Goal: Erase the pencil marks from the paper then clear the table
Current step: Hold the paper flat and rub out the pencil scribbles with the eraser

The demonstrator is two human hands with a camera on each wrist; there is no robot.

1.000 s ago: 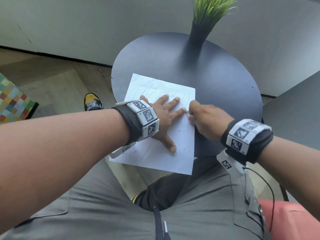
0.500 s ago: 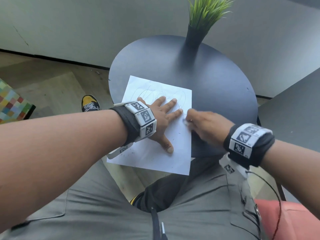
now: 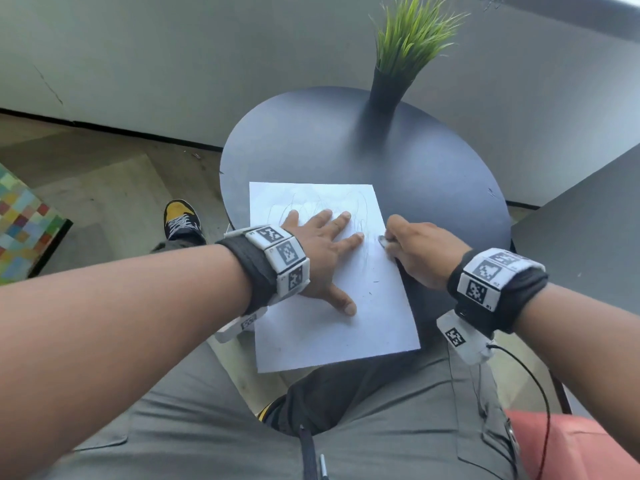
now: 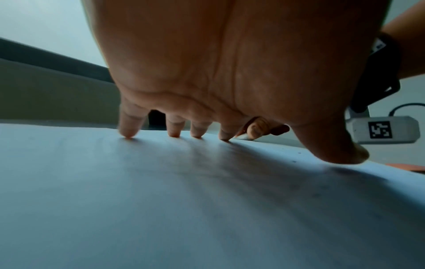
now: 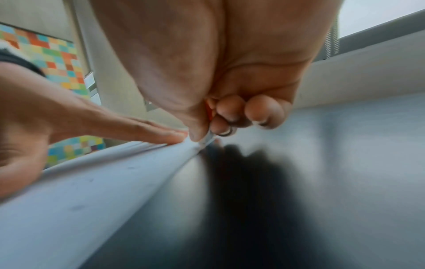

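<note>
Erasing underway: left hand (image 3: pixel 320 258), fingers spread flat, pins the paper (image 3: pixel 332 306) on the table (image 3: pixel 433 174), near edge w/ overhang. Right hand (image 3: pixel 415 251) pinches an eraser (image 3: pixel 382 241) at the right edge. Faint marks (image 3: pixel 325 202) remain up top; next strokes prob. need firm rubbing w/o creasing.

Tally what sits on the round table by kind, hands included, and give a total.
Paper sheet: 1
Potted grass plant: 1
Eraser, pinched in the right hand: 1
Hands, left hand and right hand: 2
Total: 5
</note>
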